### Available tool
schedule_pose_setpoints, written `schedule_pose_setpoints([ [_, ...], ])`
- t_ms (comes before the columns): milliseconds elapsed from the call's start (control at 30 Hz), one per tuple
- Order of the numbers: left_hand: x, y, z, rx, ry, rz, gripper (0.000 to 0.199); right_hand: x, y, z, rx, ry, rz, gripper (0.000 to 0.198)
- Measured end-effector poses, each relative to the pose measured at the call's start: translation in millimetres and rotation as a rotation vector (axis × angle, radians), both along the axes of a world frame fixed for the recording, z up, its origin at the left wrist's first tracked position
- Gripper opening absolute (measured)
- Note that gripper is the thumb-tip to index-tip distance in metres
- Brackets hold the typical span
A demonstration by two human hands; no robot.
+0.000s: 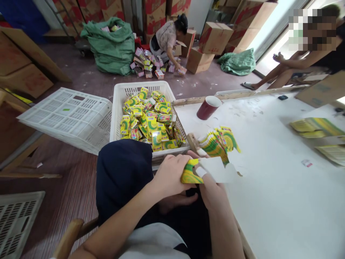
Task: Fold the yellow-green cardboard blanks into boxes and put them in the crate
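Observation:
Above my lap, both hands grip one yellow-green carton point(191, 172) with its white inner flaps showing to the right. My left hand point(170, 174) wraps round the printed end. My right hand point(211, 189), tape on its thumb, closes on the carton from below and the right. Just beyond them, a fanned stack of flat cartons point(218, 144) lies on the table edge. To the left of the stack, a white plastic crate point(116, 108) holds many small yellow-green boxes point(151, 124).
A dark red mug point(207, 108) stands on the white table point(275, 201); flat printed sheets point(315, 126) lie at its right. An overturned white crate point(67, 117) is at left. Behind, one person point(164, 39) crouches by scattered boxes and a green sack point(110, 48); another person point(304, 63) sits at right.

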State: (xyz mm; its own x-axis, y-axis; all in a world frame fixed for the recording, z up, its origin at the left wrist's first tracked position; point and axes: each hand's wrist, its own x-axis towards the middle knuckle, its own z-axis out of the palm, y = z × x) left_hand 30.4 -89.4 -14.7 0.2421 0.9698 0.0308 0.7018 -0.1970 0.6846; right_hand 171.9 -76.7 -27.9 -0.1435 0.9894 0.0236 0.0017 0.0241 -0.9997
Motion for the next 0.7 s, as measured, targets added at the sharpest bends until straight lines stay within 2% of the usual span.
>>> schedule_pose_setpoints([
  [100,3.2,-3.9,-0.9,-0.001,-0.017,-0.048,0.067,-6.5,-0.5,6.5,-0.272,0.224,0.018,0.060],
  [167,3.3,-5.9,-1.8,0.000,-0.050,-0.076,0.069,-6.2,0.2,10.8,-0.329,0.274,-0.009,0.063],
  [267,2.1,-6.9,-1.6,0.004,-0.080,-0.122,0.061,-1.7,1.3,11.3,-0.338,0.263,-0.016,0.068],
  [500,2.2,-7.7,3.8,-0.108,-0.004,-0.172,0.063,6.9,-4.8,-9.3,-0.243,0.131,0.030,0.066],
  [600,1.0,-8.9,4.6,-0.151,-0.029,-0.123,0.062,12.3,-10.5,-10.4,-0.056,-0.034,0.117,0.063],
  [700,1.5,-8.6,2.9,-0.214,-0.096,-0.077,0.079,15.4,-13.2,-6.5,0.168,-0.287,0.216,0.056],
])
